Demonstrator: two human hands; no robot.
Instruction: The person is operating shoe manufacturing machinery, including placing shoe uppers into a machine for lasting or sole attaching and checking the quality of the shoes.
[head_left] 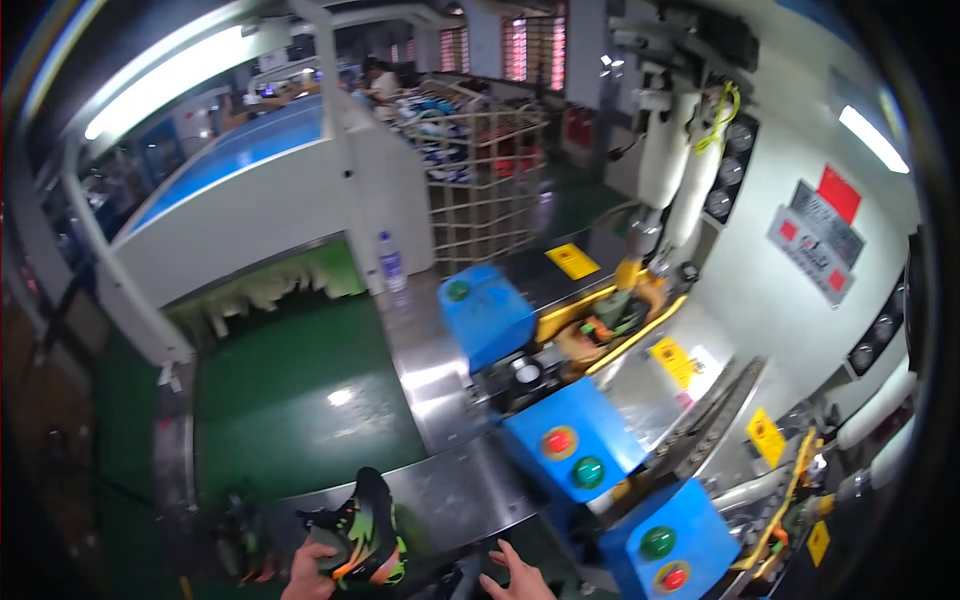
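Observation:
My left hand (309, 572) grips a black shoe (372, 528) with green and orange markings at the bottom of the view. The shoe is held tilted, toe end up, over the near metal ledge (440, 505). My right hand (515, 574) is apart from it, empty, with its fingers spread, close to the blue control boxes. A second dark shoe (243, 545), blurred, sits left of my left hand.
A green conveyor belt (300, 400) runs into a fringed tunnel opening. A clear bottle (390, 262) stands on its metal side. At right, blue boxes (577, 438) carry red and green buttons beside a press holding a shoe (615, 318). Behind stands a wire rack (480, 200); a person (382, 82) is farther back.

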